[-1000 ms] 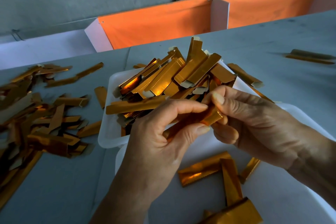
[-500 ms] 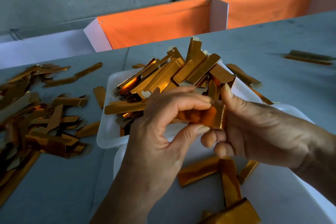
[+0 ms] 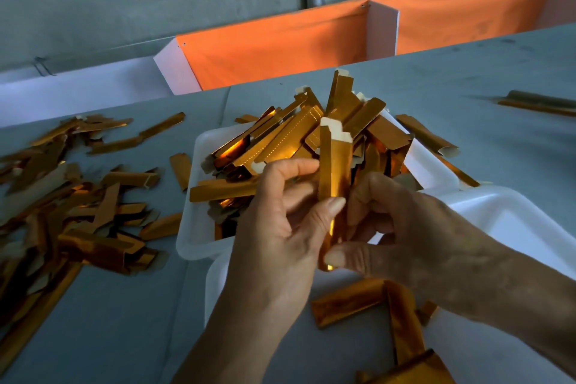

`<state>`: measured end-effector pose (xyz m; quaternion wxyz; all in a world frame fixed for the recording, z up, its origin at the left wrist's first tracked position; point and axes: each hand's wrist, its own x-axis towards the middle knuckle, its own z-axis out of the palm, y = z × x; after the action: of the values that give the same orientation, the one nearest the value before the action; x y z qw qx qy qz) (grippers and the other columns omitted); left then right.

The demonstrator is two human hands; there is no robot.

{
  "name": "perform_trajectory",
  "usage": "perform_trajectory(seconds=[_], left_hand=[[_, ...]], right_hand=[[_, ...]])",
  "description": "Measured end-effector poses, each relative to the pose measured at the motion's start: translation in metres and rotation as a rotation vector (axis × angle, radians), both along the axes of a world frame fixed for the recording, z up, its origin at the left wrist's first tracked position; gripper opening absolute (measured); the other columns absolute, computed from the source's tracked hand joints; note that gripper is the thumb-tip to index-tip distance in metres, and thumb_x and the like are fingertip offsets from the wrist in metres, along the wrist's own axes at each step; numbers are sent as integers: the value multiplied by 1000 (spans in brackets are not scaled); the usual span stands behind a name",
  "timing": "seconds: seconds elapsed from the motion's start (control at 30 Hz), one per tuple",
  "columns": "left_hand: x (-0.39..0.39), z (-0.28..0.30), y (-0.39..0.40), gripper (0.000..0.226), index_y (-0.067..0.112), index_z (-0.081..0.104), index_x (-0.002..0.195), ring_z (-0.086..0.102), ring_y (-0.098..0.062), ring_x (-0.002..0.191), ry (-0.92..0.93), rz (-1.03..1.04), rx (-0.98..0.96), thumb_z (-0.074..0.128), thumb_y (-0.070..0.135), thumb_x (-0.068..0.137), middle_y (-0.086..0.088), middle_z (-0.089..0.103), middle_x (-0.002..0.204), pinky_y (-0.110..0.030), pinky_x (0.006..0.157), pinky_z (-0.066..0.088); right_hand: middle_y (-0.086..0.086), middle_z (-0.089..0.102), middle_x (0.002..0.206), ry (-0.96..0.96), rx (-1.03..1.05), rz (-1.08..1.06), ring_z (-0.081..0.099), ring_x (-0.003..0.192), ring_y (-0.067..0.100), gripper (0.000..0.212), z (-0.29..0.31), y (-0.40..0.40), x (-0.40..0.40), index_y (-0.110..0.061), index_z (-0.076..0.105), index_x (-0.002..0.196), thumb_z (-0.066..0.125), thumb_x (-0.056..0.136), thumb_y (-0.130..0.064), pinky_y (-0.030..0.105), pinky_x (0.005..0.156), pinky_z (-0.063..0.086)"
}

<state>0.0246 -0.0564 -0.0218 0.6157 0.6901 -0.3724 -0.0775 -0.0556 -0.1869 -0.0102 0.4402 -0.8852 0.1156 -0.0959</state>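
Broadly, the grey table [image 3: 124, 337] carries a loose pile of gold strips [image 3: 71, 212] at the left, probably stock not yet worked. A white far tray [image 3: 187, 243] holds a heap of them within easy reach, and the near tray [image 3: 505, 206] keeps the folded pieces [image 3: 352, 299] apart. Above where the two trays meet, the left hand [image 3: 280, 243] pinches a single strip [image 3: 335, 165] at its middle, upright. The right hand [image 3: 405, 227] pinches its lower end, I think to fold it.
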Motion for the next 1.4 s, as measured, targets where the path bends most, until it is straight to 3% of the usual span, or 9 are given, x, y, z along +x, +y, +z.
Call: perform_trajectory(seconds=[0.17,0.3,0.5,0.63,0.8,0.9,1.1,1.3,1.4], left_hand=[[-2,4,3,34,47,51,117,54,18,103,-225,69,85,57,25,91,42,58,103,-4,82,44],[-4,3,3,36,35,50,128,62,2,102,-308,42,151,51,22,94,18,67,107,-10,82,48],[-6,4,1,44,23,47,137,62,3,101,-369,53,175,49,10,95,11,63,116,-11,83,50],[-7,4,0,47,22,45,138,53,11,106,-438,74,191,51,6,94,16,58,115,2,80,40],[-8,4,-1,46,24,43,139,60,2,99,-424,70,197,50,13,94,9,62,115,-4,80,45],[-8,5,-1,44,24,43,139,56,8,103,-430,66,191,48,16,95,14,59,116,-1,80,43],[-8,4,-2,44,23,43,137,57,8,99,-460,77,218,50,14,95,13,60,114,0,79,42],[-8,5,-3,43,14,48,137,38,11,113,-510,97,242,49,17,94,15,50,119,8,85,29],[-9,4,-2,44,20,46,138,48,8,109,-486,57,267,51,15,95,15,55,121,4,85,34]], right_hand=[[-12,63,80,-238,-24,-146,64,71,2,37,2,-2,-3,-32,49,78,54,59,-64,20,63,51],[-2,59,101,-476,-24,-274,64,86,7,25,8,-9,-4,-30,52,84,60,69,-49,27,72,53],[-12,57,100,-331,32,-239,63,90,4,22,16,-9,-6,-30,62,79,69,62,-43,28,76,54],[-9,69,89,-257,141,-244,67,70,0,18,15,-10,-5,-28,61,82,71,69,-35,10,57,50],[-6,73,86,-246,335,-116,71,76,11,28,14,-18,-7,-22,68,80,66,58,-40,32,72,56],[1,72,82,-226,544,-15,70,80,15,19,15,-22,-7,-18,69,74,69,59,-30,30,69,56],[-2,74,91,-215,383,-78,71,85,14,32,10,-24,-6,-18,68,94,70,68,-36,37,78,58],[3,74,93,-185,723,56,71,91,21,15,8,-28,-3,-19,71,79,78,68,-12,31,72,58],[1,73,85,-159,561,-63,72,82,18,6,9,-26,-3,-16,68,76,70,71,-15,35,72,59]])
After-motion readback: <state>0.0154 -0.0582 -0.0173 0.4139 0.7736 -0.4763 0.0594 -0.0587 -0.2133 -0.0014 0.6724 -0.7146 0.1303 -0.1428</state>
